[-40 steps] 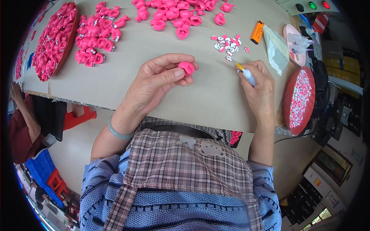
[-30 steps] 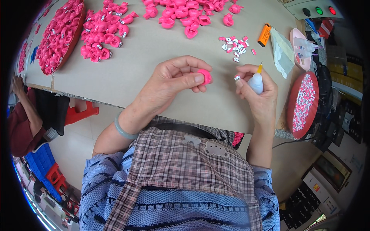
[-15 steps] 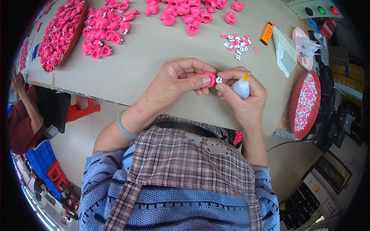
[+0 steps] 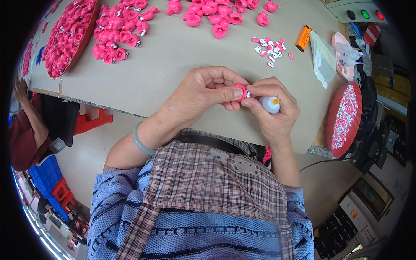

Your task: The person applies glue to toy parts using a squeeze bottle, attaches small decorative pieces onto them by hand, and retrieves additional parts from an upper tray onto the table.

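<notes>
Over the near part of the table, my left hand [image 4: 212,89] pinches a hollow pink figure part [image 4: 241,92] between thumb and fingers. My right hand [image 4: 277,99] is closed around a small squeeze bottle [image 4: 269,104] with a yellow tip, held against the palm. Its thumb and forefinger press a small white piece [image 4: 248,94] against the right side of the pink part. The fingers partly cover both pieces. Beyond my hands lies a loose scatter of small pink and white pieces [image 4: 271,51].
Pink parts [image 4: 117,32] lie in heaps at the far left, beside a full red tray [image 4: 89,41]. To the right are an orange box [image 4: 303,38], a tissue [image 4: 323,58], a pink dish [image 4: 336,41] with bottles, and a red bowl [image 4: 331,125]. Another person's arm [image 4: 34,119] shows at left.
My right hand has brought the white piece from beside the pink part into contact with it. The bottle's tip has swung from pointing up to pointing more toward me.
</notes>
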`<state>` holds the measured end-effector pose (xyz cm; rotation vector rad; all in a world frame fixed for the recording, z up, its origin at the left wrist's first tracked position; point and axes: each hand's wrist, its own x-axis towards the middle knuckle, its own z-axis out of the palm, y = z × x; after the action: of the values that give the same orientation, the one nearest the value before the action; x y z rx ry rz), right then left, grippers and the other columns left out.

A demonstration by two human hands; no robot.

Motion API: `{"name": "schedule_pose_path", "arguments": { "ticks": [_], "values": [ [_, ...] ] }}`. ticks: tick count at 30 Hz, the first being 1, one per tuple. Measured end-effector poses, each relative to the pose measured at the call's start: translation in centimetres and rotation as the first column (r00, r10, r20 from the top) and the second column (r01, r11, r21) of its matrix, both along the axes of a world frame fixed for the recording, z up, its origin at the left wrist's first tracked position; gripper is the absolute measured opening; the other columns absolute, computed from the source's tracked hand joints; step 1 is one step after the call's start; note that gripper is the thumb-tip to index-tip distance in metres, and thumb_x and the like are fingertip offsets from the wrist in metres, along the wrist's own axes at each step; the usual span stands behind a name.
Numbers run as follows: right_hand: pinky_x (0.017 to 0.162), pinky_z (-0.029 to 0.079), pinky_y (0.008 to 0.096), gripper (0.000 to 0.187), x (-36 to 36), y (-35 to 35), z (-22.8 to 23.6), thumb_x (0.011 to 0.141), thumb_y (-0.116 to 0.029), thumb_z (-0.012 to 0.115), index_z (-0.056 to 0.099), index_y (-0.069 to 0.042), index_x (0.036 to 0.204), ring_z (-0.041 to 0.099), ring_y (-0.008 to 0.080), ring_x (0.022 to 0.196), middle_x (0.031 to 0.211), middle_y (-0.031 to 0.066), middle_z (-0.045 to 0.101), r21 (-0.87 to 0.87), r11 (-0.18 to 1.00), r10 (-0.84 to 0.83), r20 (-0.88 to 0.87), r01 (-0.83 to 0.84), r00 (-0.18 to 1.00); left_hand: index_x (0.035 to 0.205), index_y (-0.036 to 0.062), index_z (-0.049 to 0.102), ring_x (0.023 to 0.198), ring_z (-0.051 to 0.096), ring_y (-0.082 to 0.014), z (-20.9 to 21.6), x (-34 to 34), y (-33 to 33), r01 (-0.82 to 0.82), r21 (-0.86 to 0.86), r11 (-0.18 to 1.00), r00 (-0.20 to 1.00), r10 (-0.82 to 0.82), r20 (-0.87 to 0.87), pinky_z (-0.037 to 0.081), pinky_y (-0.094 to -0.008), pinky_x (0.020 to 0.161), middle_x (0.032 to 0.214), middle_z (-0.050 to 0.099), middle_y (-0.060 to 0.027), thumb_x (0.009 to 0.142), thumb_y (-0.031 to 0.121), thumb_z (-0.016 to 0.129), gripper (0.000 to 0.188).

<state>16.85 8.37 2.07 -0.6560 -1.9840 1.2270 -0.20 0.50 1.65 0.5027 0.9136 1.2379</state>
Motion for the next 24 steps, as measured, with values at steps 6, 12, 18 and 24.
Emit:
{"name": "schedule_pose_path", "arguments": {
  "ticks": [6,12,18,24],
  "values": [
    [0.059,0.049,0.0254,0.025,-0.1,-0.4,-0.9,0.068,0.001,0.078,0.068,-0.003,0.09,0.062,0.0151,0.072,0.083,0.0089,0.064,0.09,0.995,-0.051,-0.029,0.053,0.998,0.103,-0.0051,0.062,0.07,0.062,-0.0105,-0.2,0.0,0.1,-0.005,0.002,1.0,0.999,0.005,-0.039,0.051,-0.0216,0.065,0.087,0.066,-0.009,0.087,0.006,0.063,0.02],
    [0.056,0.048,0.0252,0.03,-0.4,-0.3,-0.6,0.066,0.007,0.075,0.068,-0.003,0.093,0.062,0.0155,0.069,0.083,0.0089,0.064,0.239,0.968,-0.084,0.022,0.077,0.996,0.102,-0.0046,0.063,0.071,0.062,-0.0106,-0.1,-0.2,0.4,-0.059,0.034,0.998,0.992,0.063,-0.112,0.05,-0.0213,0.064,0.086,0.066,-0.0083,0.086,0.006,0.065,0.019],
    [0.052,0.048,0.0258,0.029,-0.9,-0.5,-1.2,0.065,0.007,0.075,0.067,-0.004,0.092,0.061,0.0154,0.064,0.08,0.0076,0.064,0.412,0.903,-0.148,0.025,0.125,0.989,0.1,-0.0035,0.064,0.071,0.061,-0.0098,-0.2,0.0,0.3,-0.086,0.03,0.996,0.965,0.091,-0.246,0.051,-0.0219,0.065,0.085,0.066,-0.0077,0.084,0.005,0.068,0.019],
    [0.051,0.048,0.0262,0.029,-1.0,-0.8,-2.0,0.067,0.006,0.074,0.067,-0.003,0.093,0.061,0.0166,0.062,0.079,0.0082,0.063,0.477,0.867,-0.177,0.021,0.146,0.984,0.1,-0.0041,0.063,0.071,0.061,-0.0098,-0.5,0.4,0.2,-0.094,0.068,0.993,0.947,0.11,-0.3,0.052,-0.0219,0.064,0.084,0.066,-0.0078,0.085,0.004,0.067,0.017]
  ]
}}
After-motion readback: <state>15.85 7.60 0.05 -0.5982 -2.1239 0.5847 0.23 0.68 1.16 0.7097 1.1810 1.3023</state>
